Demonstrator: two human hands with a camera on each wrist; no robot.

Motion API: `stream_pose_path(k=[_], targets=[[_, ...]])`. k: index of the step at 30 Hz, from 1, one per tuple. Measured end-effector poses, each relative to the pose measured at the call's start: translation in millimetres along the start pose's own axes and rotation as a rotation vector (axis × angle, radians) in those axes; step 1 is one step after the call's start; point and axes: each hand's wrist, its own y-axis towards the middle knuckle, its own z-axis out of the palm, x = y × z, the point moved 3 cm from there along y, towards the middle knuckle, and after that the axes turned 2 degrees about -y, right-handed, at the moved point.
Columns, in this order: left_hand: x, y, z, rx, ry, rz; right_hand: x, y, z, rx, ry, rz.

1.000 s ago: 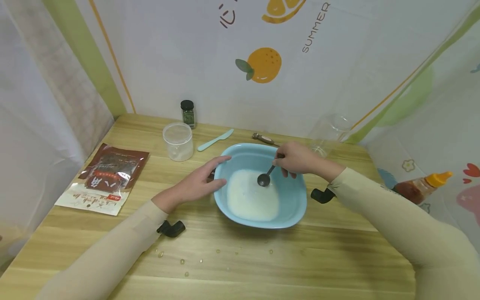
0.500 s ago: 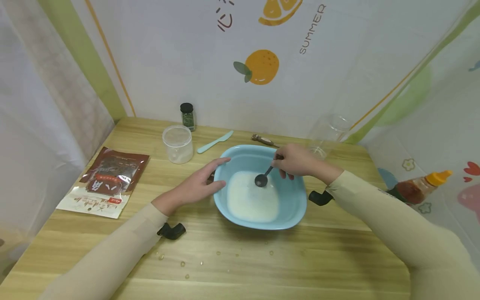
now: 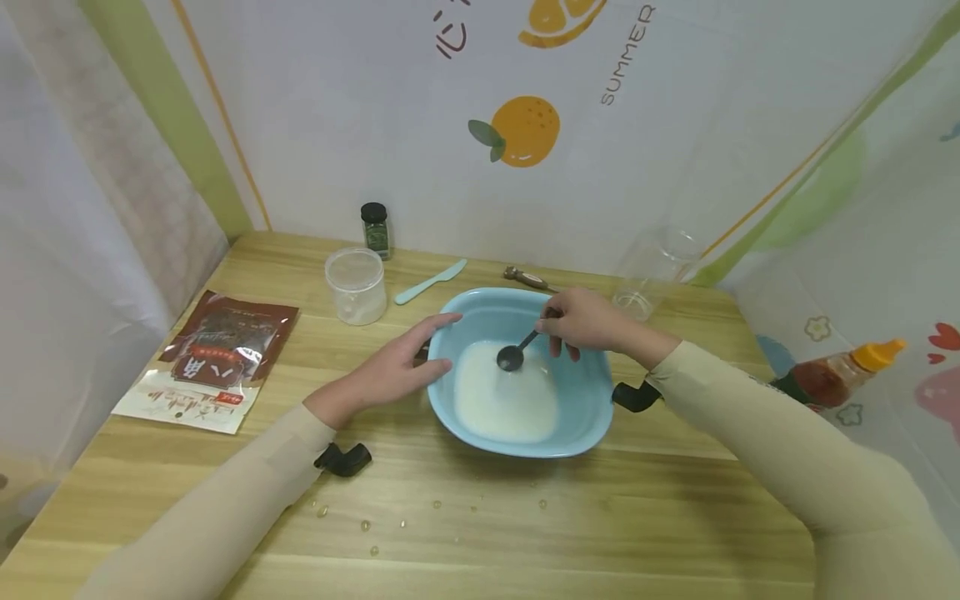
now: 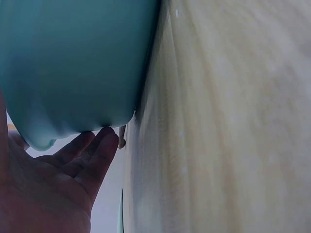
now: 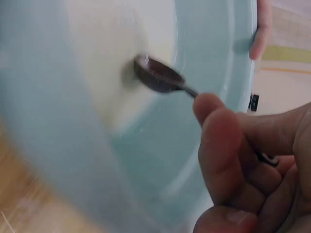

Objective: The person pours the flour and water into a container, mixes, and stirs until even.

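Note:
A light-blue basin point(image 3: 517, 448) stands on the table with a pool of milky white liquid point(image 3: 502, 408) in its bottom. My left hand point(image 3: 397, 367) holds the basin's left side. Its thumb and index finger lap over the rim, and other fingers point(image 4: 92, 150) press against the outer wall. With thumb and fingers my right hand point(image 3: 588, 321) pinches the handle of a small dark measuring spoon point(image 3: 511, 359). The spoon's round bowl is over the liquid, and in the right wrist view point(image 5: 158, 75) its hollow shows, with a wet gleam on it.
Behind the basin lie a pale-green knife point(image 3: 431, 282) and a brown-handled tool point(image 3: 528, 278). A clear jar point(image 3: 356, 287), a black-capped spice bottle point(image 3: 376, 232) and a brown-white packet point(image 3: 210, 362) stand or lie left. A tall clear container point(image 3: 637, 300) and a yellow-capped sauce bottle point(image 3: 832, 379) are right.
The spoon in my right hand has moved left across the liquid, with the hand shifting slightly left. My left hand and the basin have stayed in place.

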Motion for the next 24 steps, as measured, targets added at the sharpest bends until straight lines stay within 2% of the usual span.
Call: stream_pose_path(k=[4,12,18,24], targets=[[-2.6,0.7,0.4,0.004,-0.007,-0.005,-7.1,-4.5,-5.5,-0.028,-0.018,0.057],[-0.3,0.1,0.7,0.004,-0.009,-0.001,-2.5,-4.0,-1.8,-0.021,-0.026,0.032],[-2.1,-0.4,0.0,-0.001,-0.001,-0.009,2.1,-7.1,-0.4,0.141,-0.031,-0.049],[-3.8,-1.1,-1.0,0.005,-0.002,-0.017,6.8,-11.7,-0.8,0.287,-0.072,-0.074]])
